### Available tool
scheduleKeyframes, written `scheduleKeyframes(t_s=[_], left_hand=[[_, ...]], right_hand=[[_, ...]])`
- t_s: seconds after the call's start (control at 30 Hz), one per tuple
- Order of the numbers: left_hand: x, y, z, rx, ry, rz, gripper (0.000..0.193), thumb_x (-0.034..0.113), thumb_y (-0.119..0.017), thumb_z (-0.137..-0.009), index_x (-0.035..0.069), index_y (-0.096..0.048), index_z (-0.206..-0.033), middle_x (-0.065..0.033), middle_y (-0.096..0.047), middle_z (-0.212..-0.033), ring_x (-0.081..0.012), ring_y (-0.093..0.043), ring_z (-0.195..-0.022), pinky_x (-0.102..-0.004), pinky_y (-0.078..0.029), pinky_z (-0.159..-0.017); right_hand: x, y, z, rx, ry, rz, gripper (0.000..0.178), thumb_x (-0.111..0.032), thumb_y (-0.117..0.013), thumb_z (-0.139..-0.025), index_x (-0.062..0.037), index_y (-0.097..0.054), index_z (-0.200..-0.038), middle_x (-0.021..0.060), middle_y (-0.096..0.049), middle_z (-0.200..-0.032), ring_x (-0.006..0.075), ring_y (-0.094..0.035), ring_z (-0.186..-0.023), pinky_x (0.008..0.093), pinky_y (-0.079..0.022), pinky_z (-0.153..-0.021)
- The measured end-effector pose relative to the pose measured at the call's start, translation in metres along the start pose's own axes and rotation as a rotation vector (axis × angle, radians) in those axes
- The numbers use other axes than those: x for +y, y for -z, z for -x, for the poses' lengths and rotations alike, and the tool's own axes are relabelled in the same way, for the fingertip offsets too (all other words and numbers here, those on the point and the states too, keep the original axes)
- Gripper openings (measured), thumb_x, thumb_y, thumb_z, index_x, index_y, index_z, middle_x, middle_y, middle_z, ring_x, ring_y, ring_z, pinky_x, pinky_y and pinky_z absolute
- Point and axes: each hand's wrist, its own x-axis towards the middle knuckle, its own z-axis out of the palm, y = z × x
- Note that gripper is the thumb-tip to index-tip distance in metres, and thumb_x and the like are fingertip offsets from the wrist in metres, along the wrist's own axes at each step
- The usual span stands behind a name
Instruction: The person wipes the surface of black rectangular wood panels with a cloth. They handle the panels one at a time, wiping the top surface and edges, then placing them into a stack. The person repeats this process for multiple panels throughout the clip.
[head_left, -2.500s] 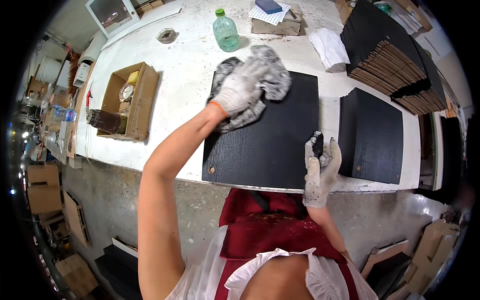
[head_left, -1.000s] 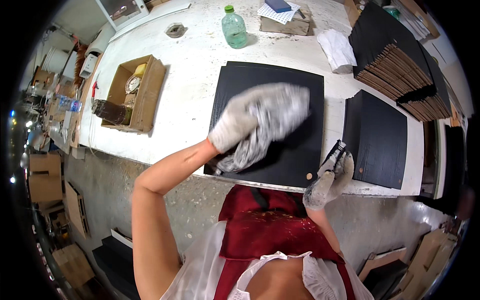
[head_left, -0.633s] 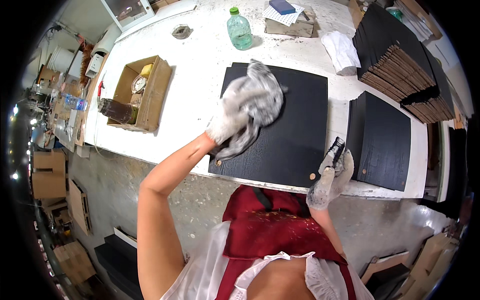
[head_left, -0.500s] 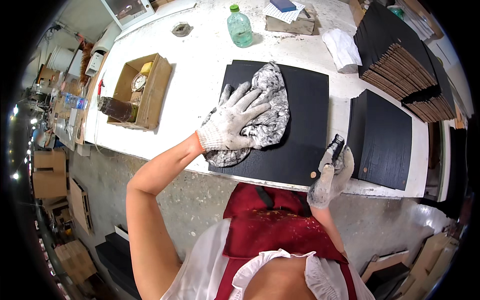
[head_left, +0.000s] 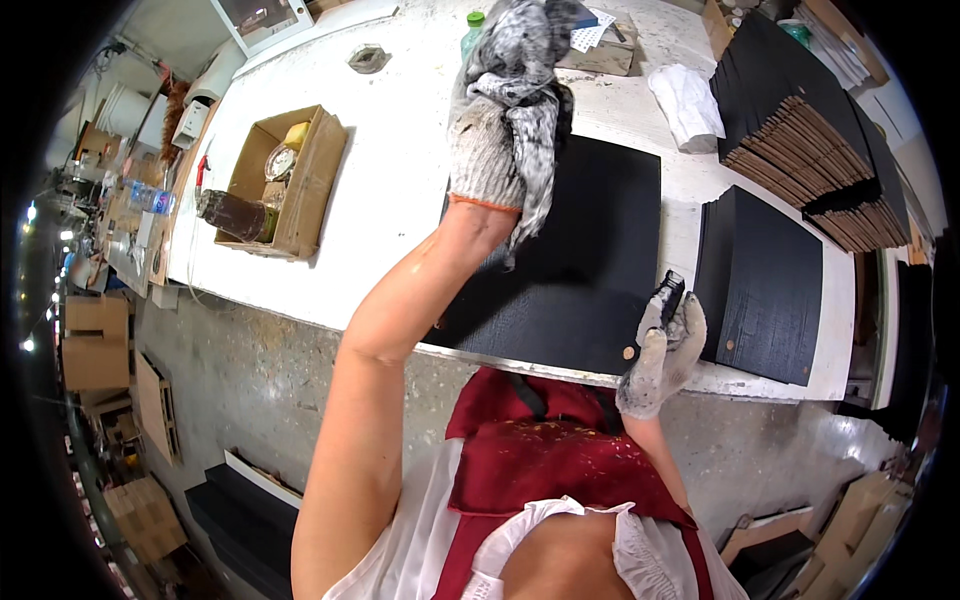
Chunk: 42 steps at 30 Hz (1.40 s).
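Observation:
My left hand, in a knitted glove with an orange cuff edge, grips a black-stained white rag. The bunched cloth hangs over the far left part of a flat black panel, and its lower end dangles down beside my wrist. At the panel's near right corner, my right hand is curled in a smudged glove. Something small and black shows at its fingers; whether it is a held piece or a stain I cannot make out. A round tan spot marks the panel's corner beside that hand.
More black panels lie to the right, with a tall panel stack behind. A cardboard box holding a dark jar stands left. Farther back are a green-capped bottle, a white cloth and a block.
My left hand has gone from lying spread on the rag to gripping it, and has carried it up and away toward the table's far side. The right hand stays in place.

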Motion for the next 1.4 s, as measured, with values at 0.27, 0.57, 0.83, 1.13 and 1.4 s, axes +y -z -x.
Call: scheduleKeyframes(t_s=[0.27,0.57,0.83,1.13,1.4], left_hand=[[-0.005,0.084,0.007,0.276,-0.285,-0.82,0.05,-0.009,-0.038,-0.084,-0.003,-0.054,-0.13,-0.0158,-0.063,-0.113,-0.0184,-0.063,-0.099,-0.0278,-0.053,-0.086],[-0.016,0.036,0.017,0.169,-0.063,-0.39,0.035,0.013,-0.055,-0.097,0.004,-0.057,-0.13,-0.0071,-0.067,-0.116,-0.0156,-0.066,-0.087,-0.0311,-0.057,-0.079],[-0.026,-0.027,0.041,-0.116,0.0,-0.052,0.041,0.027,-0.051,-0.103,0.0,-0.051,-0.134,-0.014,-0.059,-0.127,-0.0222,-0.059,-0.112,-0.0369,-0.05,-0.1],[-0.002,0.018,0.082,-0.18,0.127,0.082,0.037,0.016,-0.05,-0.1,0.001,-0.05,-0.134,-0.0109,-0.054,-0.136,-0.0242,-0.053,-0.126,-0.0354,-0.046,-0.107],[-0.003,0.022,0.104,-0.122,0.116,0.058,0.037,0.018,-0.055,-0.097,0.002,-0.055,-0.129,-0.0116,-0.055,-0.135,-0.0267,-0.052,-0.127,-0.0379,-0.047,-0.107]], right_hand=[[0.01,0.002,-0.004,-0.028,0.141,0.096,0.061,-0.021,-0.057,-0.094,0.0113,-0.036,-0.141,0.0183,-0.052,-0.129,0.0213,-0.054,-0.115,0.0297,-0.047,-0.096],[-0.021,-0.006,-0.011,0.029,-0.08,-0.136,0.049,-0.011,-0.054,-0.094,0.011,-0.041,-0.137,0.0181,-0.057,-0.12,0.0199,-0.061,-0.097,0.0296,-0.053,-0.084],[-0.018,-0.028,-0.025,-0.284,-1.184,-1.777,0.061,-0.047,-0.039,-0.104,-0.0026,-0.038,-0.145,0.0322,-0.041,-0.142,0.051,-0.045,-0.128,0.0669,-0.036,-0.11],[-0.003,-0.078,-0.027,-0.463,-1.052,-1.674,0.057,-0.056,-0.042,-0.1,-0.0121,-0.053,-0.135,0.0173,-0.058,-0.127,0.0469,-0.051,-0.12,0.0659,-0.038,-0.105],[-0.008,-0.092,-0.028,-0.442,-0.972,-1.438,0.049,-0.045,-0.042,-0.103,-0.012,-0.055,-0.137,0.0123,-0.057,-0.138,0.0327,-0.053,-0.126,0.0498,-0.04,-0.11]])
